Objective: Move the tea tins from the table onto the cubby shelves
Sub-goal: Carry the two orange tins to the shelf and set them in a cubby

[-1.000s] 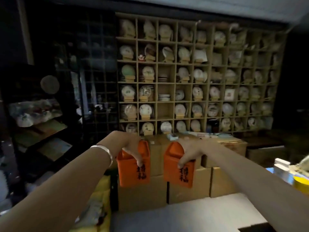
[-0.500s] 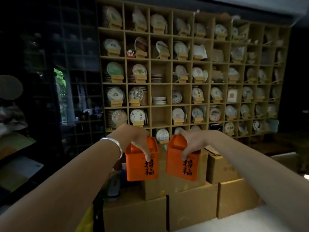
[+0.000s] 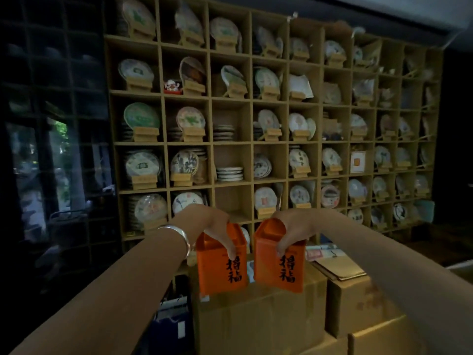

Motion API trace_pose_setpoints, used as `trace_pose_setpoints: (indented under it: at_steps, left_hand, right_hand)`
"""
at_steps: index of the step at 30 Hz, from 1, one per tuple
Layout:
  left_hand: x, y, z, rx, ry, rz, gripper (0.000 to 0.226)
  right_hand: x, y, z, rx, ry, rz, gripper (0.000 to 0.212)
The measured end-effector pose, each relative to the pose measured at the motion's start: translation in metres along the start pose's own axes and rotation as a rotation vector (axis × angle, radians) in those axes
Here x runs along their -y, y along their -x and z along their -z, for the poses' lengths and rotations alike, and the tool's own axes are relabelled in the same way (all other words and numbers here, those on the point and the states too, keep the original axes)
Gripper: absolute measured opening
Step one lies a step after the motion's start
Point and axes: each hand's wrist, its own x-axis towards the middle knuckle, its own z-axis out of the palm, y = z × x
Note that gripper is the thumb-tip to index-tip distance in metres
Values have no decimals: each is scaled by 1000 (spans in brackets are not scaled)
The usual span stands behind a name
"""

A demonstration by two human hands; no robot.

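Note:
I carry two orange tea tins with black characters, side by side in front of me. My left hand (image 3: 210,224) grips the left tin (image 3: 220,272) from above by its top. My right hand (image 3: 294,229) grips the right tin (image 3: 279,270) the same way. Both tins hang in the air above stacked cardboard boxes. Straight ahead stands the wooden cubby shelf (image 3: 231,143), most cubbies holding round tea cakes on stands. A cubby (image 3: 231,203) just behind my hands holds nothing that I can see.
Cardboard boxes (image 3: 258,324) are stacked between me and the shelf, with more boxes (image 3: 355,298) to the right. A dark lattice rack and window (image 3: 51,149) fill the left. Stacks of flat tea cakes (image 3: 229,173) lie in the middle column.
The view has moved closer to the shelf and turned up. Both hands hold the tins at about the same height, now nearer the lower cubbies. The table has left the view.

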Motion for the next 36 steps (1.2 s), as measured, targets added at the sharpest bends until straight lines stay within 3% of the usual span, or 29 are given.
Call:
trace_pose_setpoints:
  at_steps: [8, 17, 26, 36]
  left_hand:
    - [-9, -166, 58, 6, -12, -127, 94]
    - [-40, -337, 111, -27, 10, -211, 99]
    - [-85, -491, 159, -114, 49, -116, 116]
    - [-133, -614, 215, -77, 169, 0, 103]
  right_hand:
    - [-78, -121, 46, -21, 83, -84, 108]
    - [-196, -222, 105, -104, 58, -198, 108]
    - [-327, -323, 161, -143, -38, -136, 96]
    - [-427, -465, 220, -73, 10, 0, 98]
